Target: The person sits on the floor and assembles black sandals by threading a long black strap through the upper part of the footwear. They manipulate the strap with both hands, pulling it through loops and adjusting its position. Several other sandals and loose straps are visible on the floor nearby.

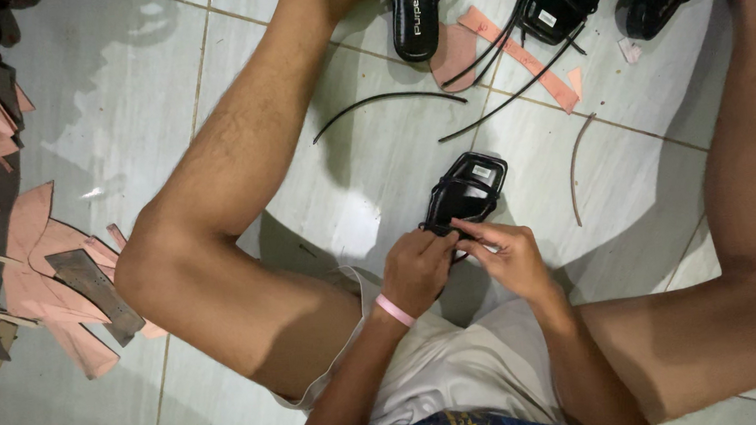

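Black strappy sandal [466, 190] at centre frame, resting on pale floor tiles [108, 100] between two bent legs, small white rectangular label on its insole near the toe. Left hand [416, 269] curled nearly shut, pinching the sandal's heel end. Right hand [509, 253] half closed, fingertips [464, 225] nipping a thin black strap at that same end. Another black sandal [414, 6] at 12 o'clock, pale lettering along its insole. Loose black straps [386, 101] at 11. Pink cut scraps [23, 265] at 9.
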